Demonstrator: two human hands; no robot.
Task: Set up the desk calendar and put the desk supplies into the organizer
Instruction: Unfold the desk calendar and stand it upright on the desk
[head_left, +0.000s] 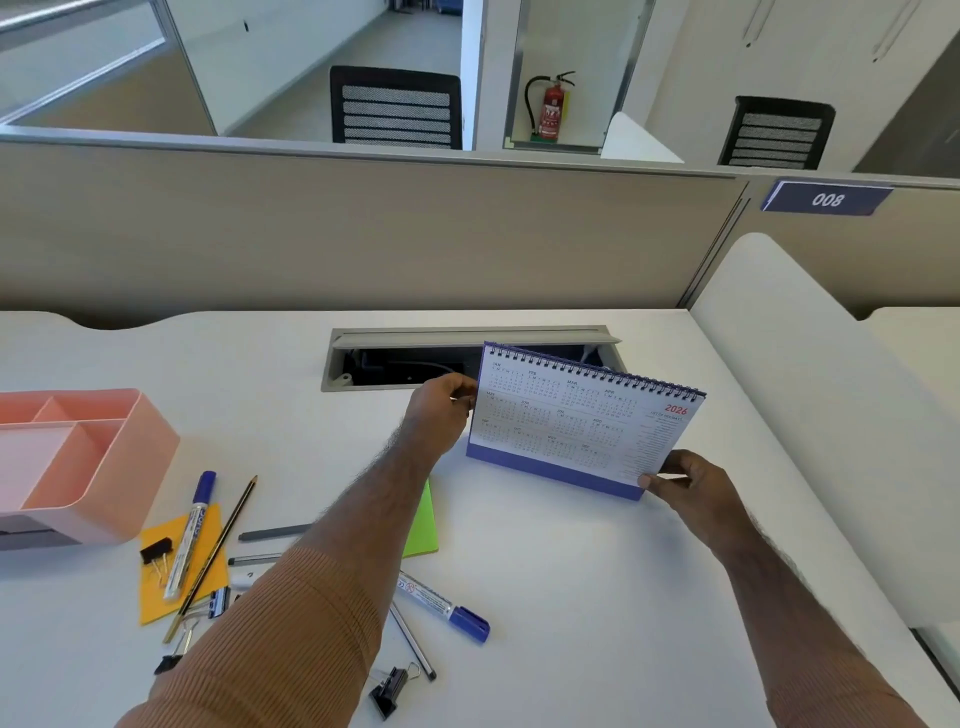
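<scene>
Standing on the white worktop (571, 597), the calendar (582, 421) was pinched at its left edge by the left hand (441, 410) fingers and at its near right corner by the right hand (691, 488) fingers.

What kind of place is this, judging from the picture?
Most likely an open-plan office. The white desk stands against a beige partition carrying a numbered plate "008", and mesh-backed office chairs stand beyond it. A fire extinguisher stands by a wall.
</scene>
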